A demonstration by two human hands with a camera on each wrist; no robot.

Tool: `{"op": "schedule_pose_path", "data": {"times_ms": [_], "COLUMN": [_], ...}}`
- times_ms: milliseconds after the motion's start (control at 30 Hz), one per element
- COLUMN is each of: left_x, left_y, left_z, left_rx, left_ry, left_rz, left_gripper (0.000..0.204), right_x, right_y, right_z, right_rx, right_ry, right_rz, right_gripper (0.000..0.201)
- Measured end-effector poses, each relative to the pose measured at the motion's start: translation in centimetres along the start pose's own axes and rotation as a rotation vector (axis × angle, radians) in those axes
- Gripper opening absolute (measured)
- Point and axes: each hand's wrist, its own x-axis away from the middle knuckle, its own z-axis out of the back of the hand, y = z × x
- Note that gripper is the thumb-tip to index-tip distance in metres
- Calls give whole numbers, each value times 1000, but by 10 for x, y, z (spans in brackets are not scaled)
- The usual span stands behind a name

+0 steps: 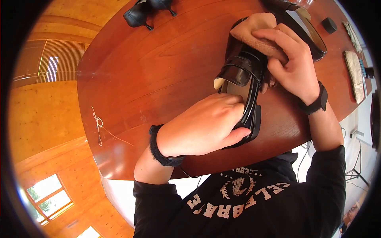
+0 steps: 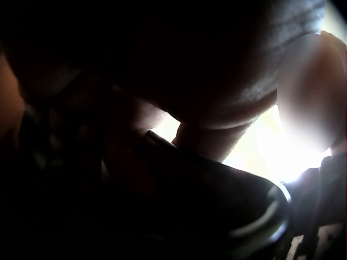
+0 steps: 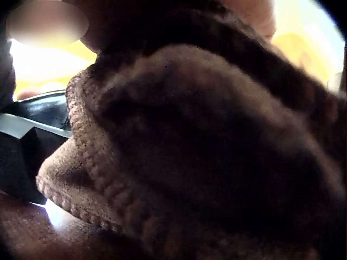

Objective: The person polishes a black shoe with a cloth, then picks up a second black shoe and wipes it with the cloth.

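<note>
A shiny black loafer (image 1: 238, 71) with a strap lies at the table's near side, its heel toward the body. My left hand (image 1: 202, 125) grips the heel end, fingers inside the opening and thumb along the outer side. My right hand (image 1: 293, 63) holds a brown cloth (image 1: 254, 29) over the toe, which is largely hidden beneath it. In the right wrist view the cloth (image 3: 179, 70) fills most of the picture, its stitched edge showing. The left wrist view is very dark, with a glossy part of the loafer (image 2: 244, 211) below the fingers.
Behind the right hand lies another black shoe (image 1: 319, 49). Black high-heeled shoes (image 1: 137, 16) stand at the far left of the wooden table (image 1: 139, 79). A tangled string (image 1: 99, 121) lies at left. At right are a small black round container (image 1: 329, 25) and a beige pad (image 1: 353, 75).
</note>
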Motion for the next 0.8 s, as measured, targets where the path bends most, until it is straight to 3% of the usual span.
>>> {"op": "schedule_pose_path", "data": {"times_ms": [267, 533, 600, 733, 800], "left_x": [1, -1, 0, 1, 1], "left_y": [0, 2, 1, 1, 1], "left_z": [0, -1, -1, 1, 1], "left_rx": [4, -10, -9, -9, -6], "left_ry": [-1, 7, 7, -5, -4], "left_rz": [5, -9, -10, 3, 0], "left_gripper": [26, 26, 25, 26, 27], "right_x": [0, -4, -3, 1, 0], "right_y": [0, 14, 7, -1, -1], "right_z": [0, -3, 0, 6, 3], "right_rx": [-60, 103, -49, -84, -121], "right_ry": [-15, 101, 21, -114, -74], "right_rz": [-1, 30, -12, 64, 66], "right_gripper": [51, 53, 53, 53, 52]}}
